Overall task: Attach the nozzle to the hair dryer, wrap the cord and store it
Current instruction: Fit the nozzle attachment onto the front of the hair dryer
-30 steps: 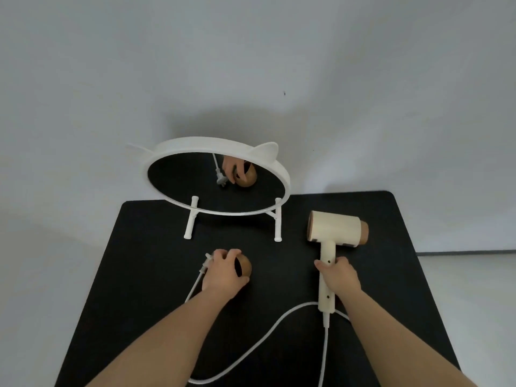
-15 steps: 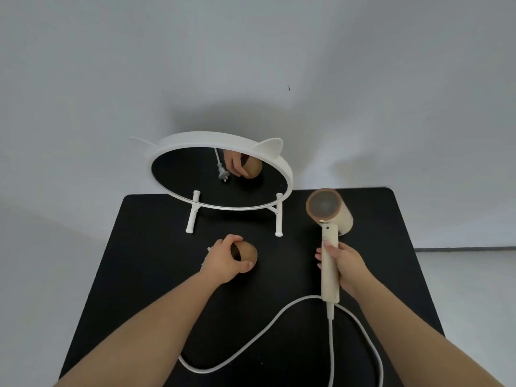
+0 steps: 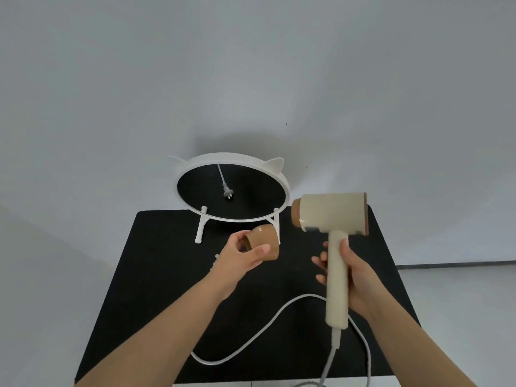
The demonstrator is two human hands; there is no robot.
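Observation:
My right hand (image 3: pixel 351 277) grips the handle of a cream hair dryer (image 3: pixel 332 213), held upright above the black table, its brown front end facing left. My left hand (image 3: pixel 240 255) holds a brown round nozzle (image 3: pixel 264 241) in the air, its wide end turned toward the dryer's front. A gap about a hand's width separates nozzle and dryer. The white cord (image 3: pixel 251 333) runs from the handle's bottom in loops across the table. Its plug shows only as a reflection in the mirror.
A round white-framed mirror (image 3: pixel 231 188) with cat ears stands on thin legs at the table's (image 3: pixel 156 275) back edge, tilted upward. A grey wall rises behind it. The floor shows at the right beyond the table.
Both hands rose off the table. The dryer turned from facing me to pointing its front left. The nozzle was lifted from the table and brought toward the dryer.

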